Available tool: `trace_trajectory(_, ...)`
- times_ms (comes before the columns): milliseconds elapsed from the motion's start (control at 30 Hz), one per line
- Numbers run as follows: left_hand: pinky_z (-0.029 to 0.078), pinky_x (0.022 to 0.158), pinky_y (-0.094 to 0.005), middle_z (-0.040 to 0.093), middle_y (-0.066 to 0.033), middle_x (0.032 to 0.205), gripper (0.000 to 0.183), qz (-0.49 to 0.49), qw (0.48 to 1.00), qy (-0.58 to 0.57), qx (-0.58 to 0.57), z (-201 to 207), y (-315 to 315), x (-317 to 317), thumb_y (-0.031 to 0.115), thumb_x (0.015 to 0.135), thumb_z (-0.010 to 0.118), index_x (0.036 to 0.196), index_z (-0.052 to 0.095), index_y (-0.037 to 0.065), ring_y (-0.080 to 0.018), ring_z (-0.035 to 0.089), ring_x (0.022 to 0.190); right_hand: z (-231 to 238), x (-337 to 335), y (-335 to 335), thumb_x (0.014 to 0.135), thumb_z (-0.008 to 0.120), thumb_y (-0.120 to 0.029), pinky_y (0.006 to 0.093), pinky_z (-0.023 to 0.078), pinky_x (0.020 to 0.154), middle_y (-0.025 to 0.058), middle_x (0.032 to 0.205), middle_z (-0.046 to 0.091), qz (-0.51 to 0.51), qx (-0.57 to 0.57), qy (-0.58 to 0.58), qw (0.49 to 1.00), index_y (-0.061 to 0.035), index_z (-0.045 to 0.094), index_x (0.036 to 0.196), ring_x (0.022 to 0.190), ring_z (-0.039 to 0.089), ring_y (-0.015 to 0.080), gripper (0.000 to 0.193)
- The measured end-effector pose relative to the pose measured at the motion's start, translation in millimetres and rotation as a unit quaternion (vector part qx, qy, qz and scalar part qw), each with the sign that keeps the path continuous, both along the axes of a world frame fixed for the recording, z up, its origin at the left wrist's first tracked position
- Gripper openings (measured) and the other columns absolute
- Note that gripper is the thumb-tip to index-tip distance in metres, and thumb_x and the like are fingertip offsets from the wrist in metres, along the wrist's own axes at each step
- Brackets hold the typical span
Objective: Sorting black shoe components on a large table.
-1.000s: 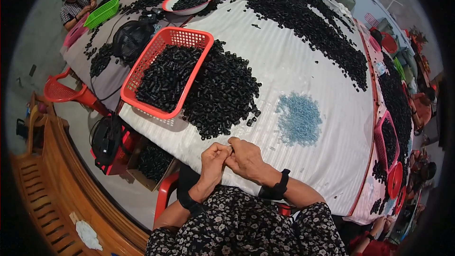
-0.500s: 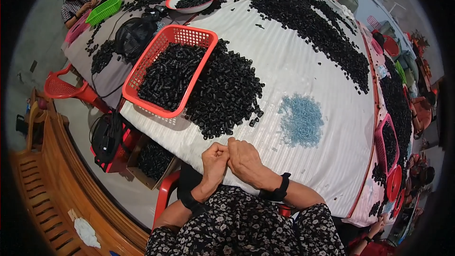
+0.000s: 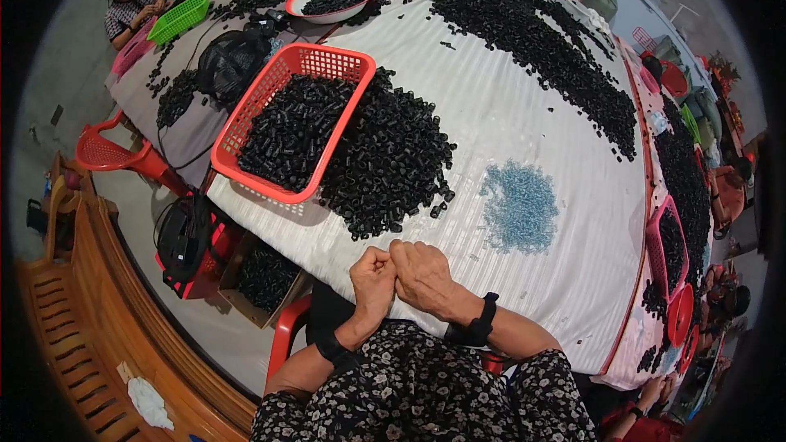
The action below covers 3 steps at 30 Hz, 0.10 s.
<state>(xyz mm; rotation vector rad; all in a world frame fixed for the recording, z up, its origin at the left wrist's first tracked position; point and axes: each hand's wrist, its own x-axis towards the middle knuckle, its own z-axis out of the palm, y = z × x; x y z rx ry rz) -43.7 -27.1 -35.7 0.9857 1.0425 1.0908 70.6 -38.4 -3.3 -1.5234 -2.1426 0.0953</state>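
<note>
My left hand (image 3: 373, 280) and my right hand (image 3: 426, 278) meet at the near edge of the white-covered table (image 3: 491, 98). Their fingers are closed and pressed together, and whatever lies between them is hidden. Just beyond them spreads a heap of small black tube-shaped pieces (image 3: 389, 155). A red basket (image 3: 225, 143) at its left holds many more such black pieces (image 3: 295, 127). To the right of my hands lies a pile of small clear bluish pieces (image 3: 521, 206).
Long strips of black pieces (image 3: 548, 49) cover the far table. A white red-rimmed basin (image 3: 356, 6), a green basket (image 3: 182, 18) and a dark mesh bag (image 3: 229, 65) stand farther left. A wooden bench (image 3: 90, 336) and red stool (image 3: 123, 151) flank the table. Other people sit around.
My hands stay together, with only a slight shift of the fingers. At the far top right, another person's hands have come farther over the table.
</note>
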Motion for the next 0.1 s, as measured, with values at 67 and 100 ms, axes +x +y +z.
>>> trace_trajectory(67,0.037,0.052,-0.0167,0.054,0.0027,0.068,0.011,0.000,1.000,0.011,-0.005,-0.4,0.1,-0.2,0.001,0.084,0.060,0.075,0.053,0.001,-0.0019,0.045,0.060,-2.2,0.1,0.1,0.066,0.060,-0.007,0.0349,0.040,0.052,0.0097,0.065,0.047,-0.001,-0.002,0.007,1.000,-0.0032,0.047,0.087,0.061,0.051,0.0241,0.025)
trace_trajectory(100,0.037,0.051,-0.0158,0.053,0.0035,0.067,0.012,0.001,1.000,0.022,-0.009,-0.5,0.2,-0.3,0.002,0.084,0.061,0.075,0.053,0.001,-0.0009,0.046,0.060,-3.7,0.0,-0.1,0.066,0.060,-0.007,0.0347,0.041,0.052,0.0098,0.066,0.048,-0.002,-0.003,0.014,1.000,-0.0034,0.048,0.089,0.061,0.052,0.0239,0.026)
